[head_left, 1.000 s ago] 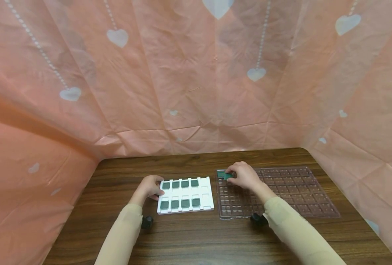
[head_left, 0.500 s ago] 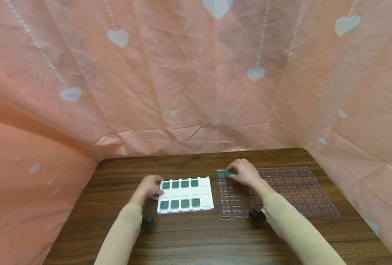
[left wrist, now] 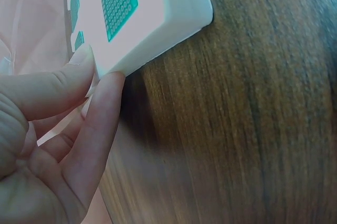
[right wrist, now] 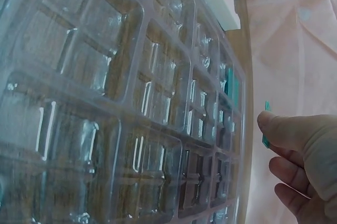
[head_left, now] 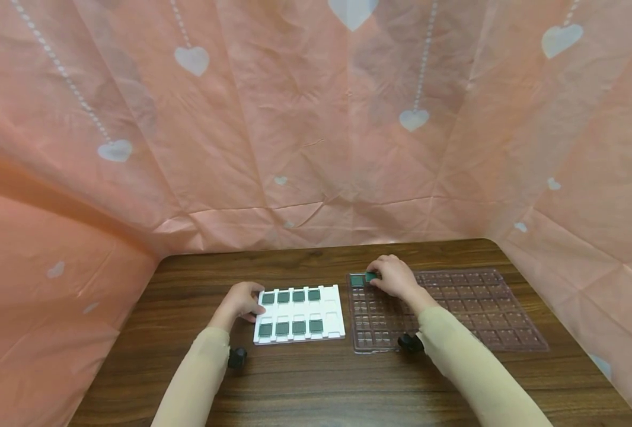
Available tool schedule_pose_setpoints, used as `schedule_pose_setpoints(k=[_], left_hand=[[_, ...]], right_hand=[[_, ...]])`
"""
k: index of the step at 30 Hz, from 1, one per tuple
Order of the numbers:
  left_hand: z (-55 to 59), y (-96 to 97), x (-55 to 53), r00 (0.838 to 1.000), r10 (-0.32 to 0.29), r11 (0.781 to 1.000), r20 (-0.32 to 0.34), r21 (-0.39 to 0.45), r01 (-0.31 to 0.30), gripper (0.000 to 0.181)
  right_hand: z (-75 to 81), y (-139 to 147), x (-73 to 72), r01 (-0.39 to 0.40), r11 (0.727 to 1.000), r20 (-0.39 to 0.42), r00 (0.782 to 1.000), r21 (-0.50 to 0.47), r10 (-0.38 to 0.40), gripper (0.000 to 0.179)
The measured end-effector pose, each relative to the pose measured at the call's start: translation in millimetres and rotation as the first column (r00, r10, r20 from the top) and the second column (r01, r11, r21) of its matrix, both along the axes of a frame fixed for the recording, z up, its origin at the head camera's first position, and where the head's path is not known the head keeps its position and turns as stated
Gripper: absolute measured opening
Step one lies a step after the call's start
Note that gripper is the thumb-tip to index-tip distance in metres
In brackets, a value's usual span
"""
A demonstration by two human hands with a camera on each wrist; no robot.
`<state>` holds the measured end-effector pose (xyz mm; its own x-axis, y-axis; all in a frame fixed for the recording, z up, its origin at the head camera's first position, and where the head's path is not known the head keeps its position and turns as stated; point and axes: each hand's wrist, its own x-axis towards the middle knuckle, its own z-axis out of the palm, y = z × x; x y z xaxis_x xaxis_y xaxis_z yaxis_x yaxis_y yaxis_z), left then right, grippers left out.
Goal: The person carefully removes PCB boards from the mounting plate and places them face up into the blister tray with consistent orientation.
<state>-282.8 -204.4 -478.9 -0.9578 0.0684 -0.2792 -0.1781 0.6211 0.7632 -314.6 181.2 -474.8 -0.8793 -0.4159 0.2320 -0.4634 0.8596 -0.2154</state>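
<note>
My left hand (head_left: 240, 299) grips the left edge of a white tray (head_left: 331, 295), thumb on top and fingers against its side. Two rows of green perforated circuit boards (head_left: 299, 327) sit in that tray, its right-end slots bare. Between thumb and fingers my right hand (head_left: 393, 277) pinches another small green circuit board (right wrist: 266, 140), seen edge-on in the right wrist view. This hand is over the far left part of a clear plastic tray (head_left: 473, 309). One green board (head_left: 356, 281) lies in that tray's far left corner compartment, just left of the held one.
Both trays lie side by side on a dark wooden table (head_left: 305, 385), the clear one to the right with many compartments. A peach curtain (head_left: 316, 148) with white hearts hangs behind and around the table. Black wrist devices (head_left: 237, 358) hang under both forearms.
The right hand has moved slightly back and to the right with its circuit board, and the board has tipped up. The left hand and white tray have stayed put.
</note>
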Motion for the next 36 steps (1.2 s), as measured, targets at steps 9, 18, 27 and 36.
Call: schedule_pose_setpoints(k=[9,18,27,36], left_hand=[[0.1,0.6,-0.2,1.0,0.006,1.0,0.009,-0.014,-0.006,0.06],[-1.4,0.7,-1.4,1.0,0.011,1.0,0.009,-0.008,-0.011,0.061],[-3.7,0.0,-2.5,1.0,0.009,1.0,0.002,0.0,-0.009,0.061],[-4.0,-0.5,-2.7,1.0,0.011,1.0,0.009,-0.007,-0.011,0.061]], right_hand=[[-6.1,-2,-3.5,0.029,1.0,0.026,0.999,0.003,-0.029,0.022],[-9.1,-4,-3.7,0.049,0.999,0.048,0.998,0.005,-0.05,0.021],[-14.8,-4,-7.1,0.053,0.999,0.051,0.997,-0.004,-0.052,0.02],[-15.3,-5,-6.5,0.06,0.998,0.058,0.997,0.003,-0.06,0.02]])
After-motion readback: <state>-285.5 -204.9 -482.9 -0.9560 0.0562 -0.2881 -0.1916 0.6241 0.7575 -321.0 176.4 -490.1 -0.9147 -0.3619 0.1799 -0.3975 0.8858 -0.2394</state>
